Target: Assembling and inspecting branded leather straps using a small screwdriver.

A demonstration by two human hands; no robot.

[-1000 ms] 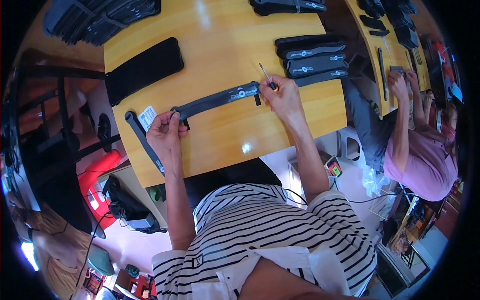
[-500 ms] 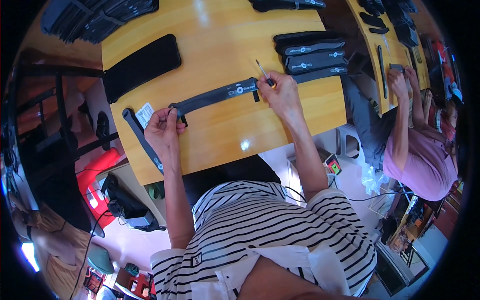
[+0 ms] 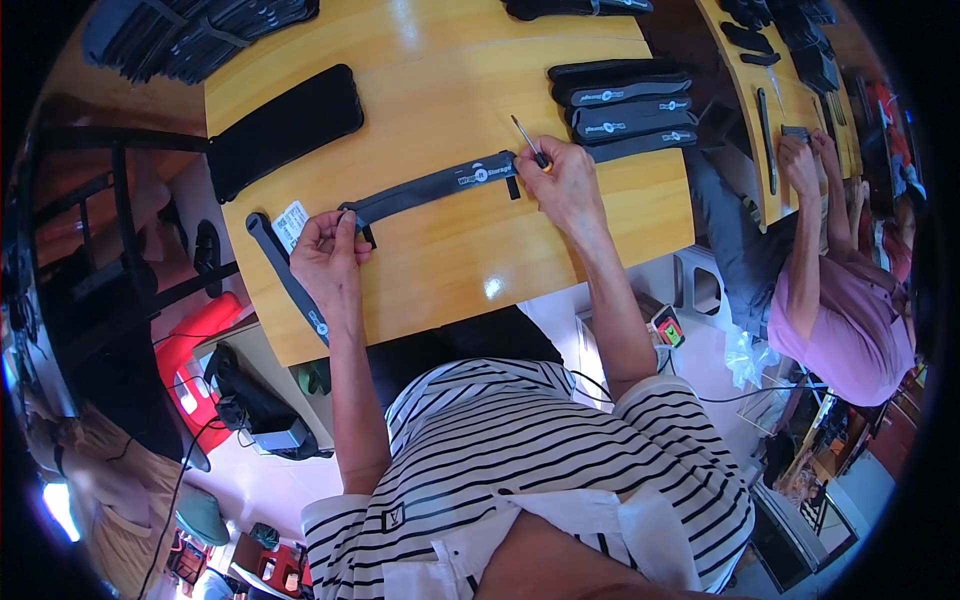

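Note:
A dark grey strap (image 3: 420, 193) with a pale printed mark stretches between my hands, just above the wooden table. My left hand (image 3: 332, 255) pinches its left end, where a short black tab hangs down. At the other end, my right hand (image 3: 562, 185) grips the strap with the thumb and fingers; another black tab hangs there. A small screwdriver (image 3: 530, 143) with a thin metal shaft and a dark and yellow handle is also tucked in that hand, its tip pointing away from me. Beside my left hand lies another grey strap (image 3: 285, 278), next to a white printed label (image 3: 290, 225).
A stack of folded grey straps (image 3: 630, 103) lies at the table's right. A flat black piece (image 3: 287, 130) rests on the left, with bundled black straps (image 3: 200, 35) behind it. At a neighbouring table (image 3: 790, 110) on the right, a co-worker in a pink top (image 3: 845, 320) handles small parts.
Hardly anything differs. Both hands keep the strap stretched in nearly the same place, and the whole view has shifted very slightly.

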